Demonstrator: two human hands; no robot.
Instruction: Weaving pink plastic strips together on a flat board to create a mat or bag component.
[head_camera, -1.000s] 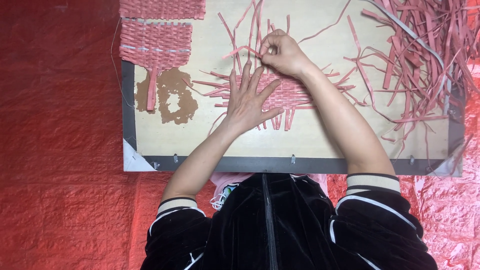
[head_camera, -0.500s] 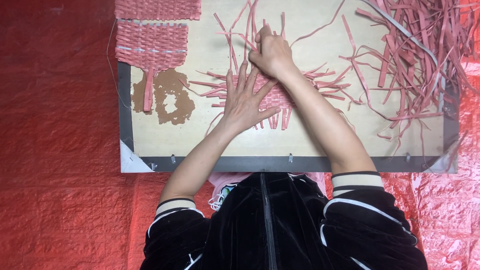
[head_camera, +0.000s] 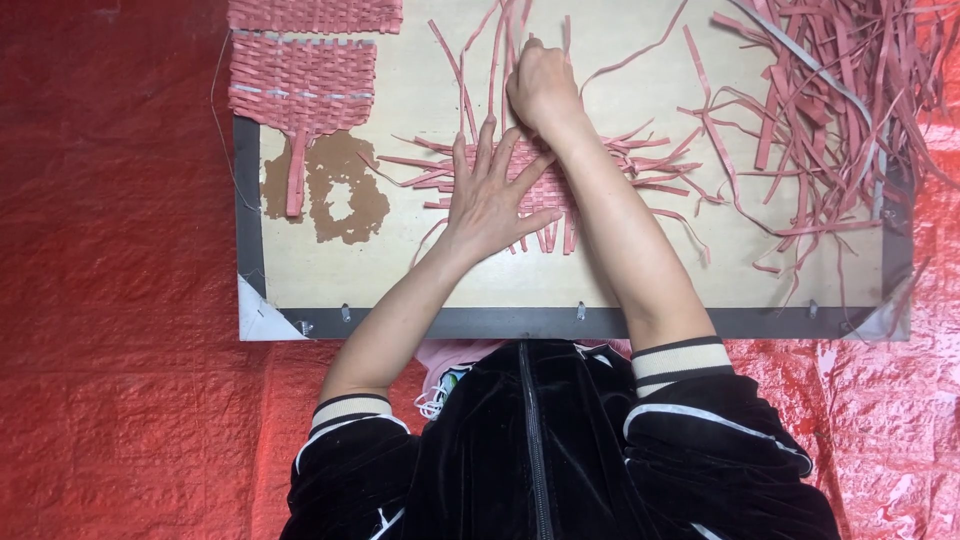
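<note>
A half-woven mat of pink strips (head_camera: 560, 185) lies in the middle of a pale wooden board (head_camera: 640, 270), loose strip ends sticking out on every side. My left hand (head_camera: 492, 195) lies flat on the mat with fingers spread, pressing it down. My right hand (head_camera: 543, 88) is at the mat's far edge, fingers pinched on one of the upright pink strips (head_camera: 497, 60).
Two finished woven pink mats (head_camera: 302, 85) lie at the board's far left, above a brown stain (head_camera: 340, 190). A heap of loose pink strips (head_camera: 830, 110) covers the right side. The board has a dark frame (head_camera: 600, 322) and rests on red sheeting (head_camera: 110, 300).
My right hand has moved left and a little farther up along the upright strips. My left hand stays flat on the mat, shifted slightly with the view.
</note>
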